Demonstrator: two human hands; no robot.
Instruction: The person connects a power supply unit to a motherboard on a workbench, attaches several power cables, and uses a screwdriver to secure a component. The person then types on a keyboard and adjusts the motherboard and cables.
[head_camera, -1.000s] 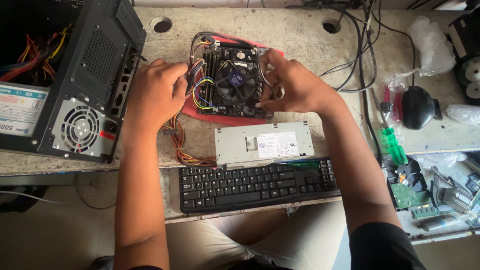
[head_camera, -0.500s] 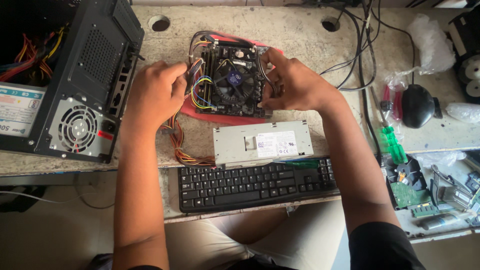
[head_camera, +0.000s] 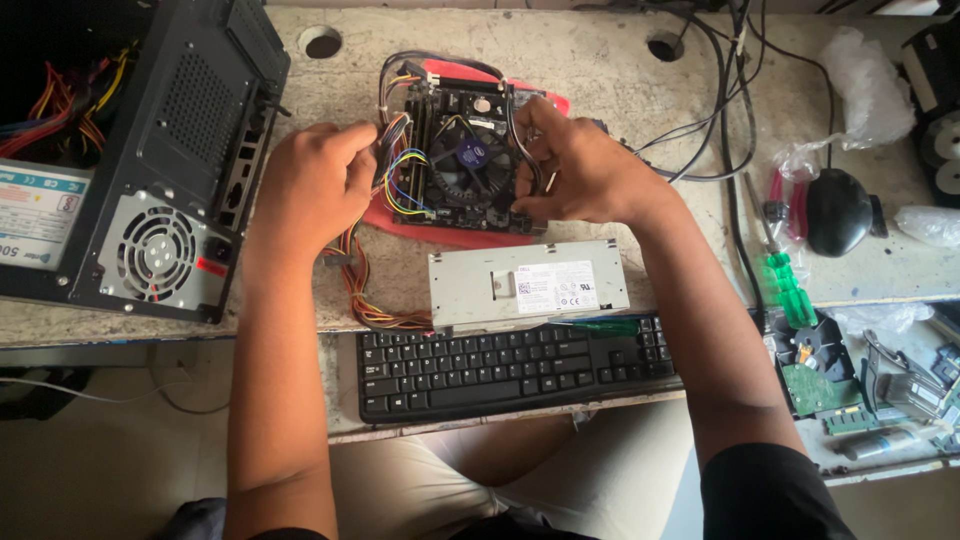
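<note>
Right hand (head_camera: 585, 175) is curling its fingers round a black cable at the motherboard's (head_camera: 455, 165) right edge, while the left hand (head_camera: 305, 190) is pinching the coloured wire bundle (head_camera: 395, 170) at its left. Lying on a red sheet mid-tabletop (head_camera: 620, 70), the board is risking a sideways drag or strained connectors if either hand tugs unevenly.

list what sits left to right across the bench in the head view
black computer case → left hand → motherboard → right hand → green screwdriver → black mouse
</note>
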